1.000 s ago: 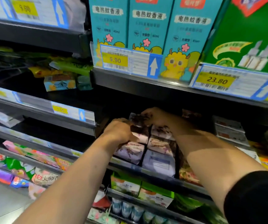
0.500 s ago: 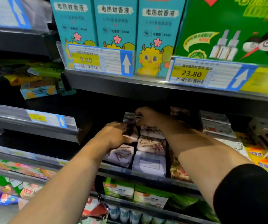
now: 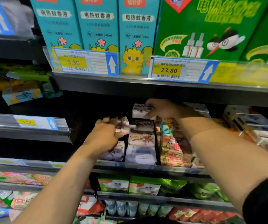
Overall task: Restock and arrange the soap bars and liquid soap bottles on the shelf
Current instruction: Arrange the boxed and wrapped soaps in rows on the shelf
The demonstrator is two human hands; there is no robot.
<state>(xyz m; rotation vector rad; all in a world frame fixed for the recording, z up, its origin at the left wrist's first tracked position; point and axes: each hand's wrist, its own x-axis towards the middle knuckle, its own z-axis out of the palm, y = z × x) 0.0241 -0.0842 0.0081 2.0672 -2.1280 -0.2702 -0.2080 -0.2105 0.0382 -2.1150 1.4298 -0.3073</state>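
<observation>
Middle shelf (image 3: pixel 139 167), soap section. My left hand (image 3: pixel 103 135) grips one wrapped soap bar (image 3: pixel 123 124) by its near end, with the fingers curled over the top and the thumb underneath. The bar is tilted and held above the left stack (image 3: pixel 114 151) of the same purple-flowered bars, whose front bar lies against the shelf's front rail.

My right hand (image 3: pixel 161 109) reaches deeper in, under the upper shelf (image 3: pixel 146 88). It grips a second soap bar (image 3: pixel 140 110) from its right side, fingers on top and thumb below. That bar sits roughly level at the top of the middle stack (image 3: pixel 141 139), either touching the bar beneath or just clear of it (I cannot tell which, as the gap is in shadow). The front bar of the middle stack shows a pale label face outward.

Just beside this stack, to the right, stands a row of red and green flowered packs (image 3: pixel 173 147), partly covered by my right forearm. Further right are white boxes (image 3: pixel 244 118), too blurred to read.

The upper shelf holds three teal boxes (image 3: pixel 97 25) and a green box (image 3: pixel 201 28). Two price tags are clipped to its rail, reading 9.90 (image 3: pixel 72 62) and 23.80 (image 3: pixel 168 70). Below the soap shelf, green and white boxes (image 3: pixel 114 183) stand in a row.
</observation>
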